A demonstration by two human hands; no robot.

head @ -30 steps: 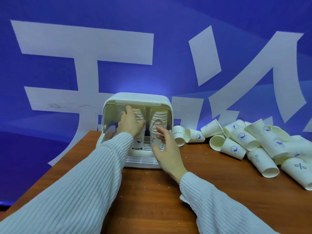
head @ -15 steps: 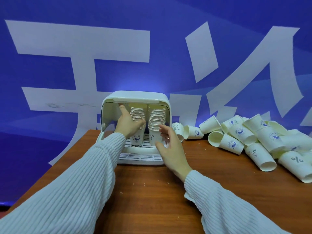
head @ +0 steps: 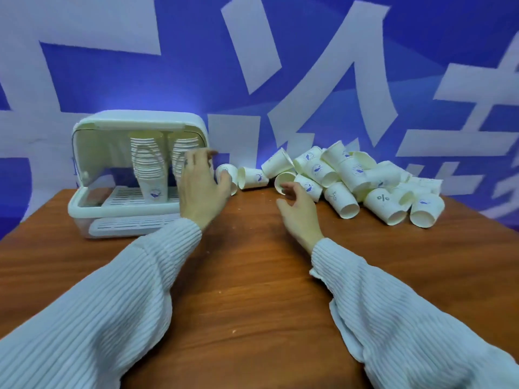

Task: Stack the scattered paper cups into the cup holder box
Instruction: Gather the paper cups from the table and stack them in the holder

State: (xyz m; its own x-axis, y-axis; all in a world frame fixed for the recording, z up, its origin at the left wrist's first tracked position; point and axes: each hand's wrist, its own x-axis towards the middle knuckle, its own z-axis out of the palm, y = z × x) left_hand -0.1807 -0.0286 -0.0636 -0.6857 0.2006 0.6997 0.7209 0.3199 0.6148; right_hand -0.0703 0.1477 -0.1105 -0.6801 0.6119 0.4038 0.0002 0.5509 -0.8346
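**Hands leave the box and turn to the loose cups**

Left hand: fingers spread and relaxed, holding nothing; it hangs in front of the right edge of the cup holder box. One second ago its fingers were inside the box, against the left stack; they are now out of it. Right hand: fingers loosely curved, empty, palm toward the table. It stood at the box mouth beside the right stack a moment ago and has since swung rightward, toward the pile.

Reading: both stacks stand upright in the open box with no hand on them, so the last placement appears finished and a fresh pick is beginning.

Task objects: the scattered paper cups lie on their sides in a heap at the table's right rear. The nearest cup lies just beyond the right hand's fingertips. Two further cups, one partly hidden and one in full view, lie between the left hand and the heap.
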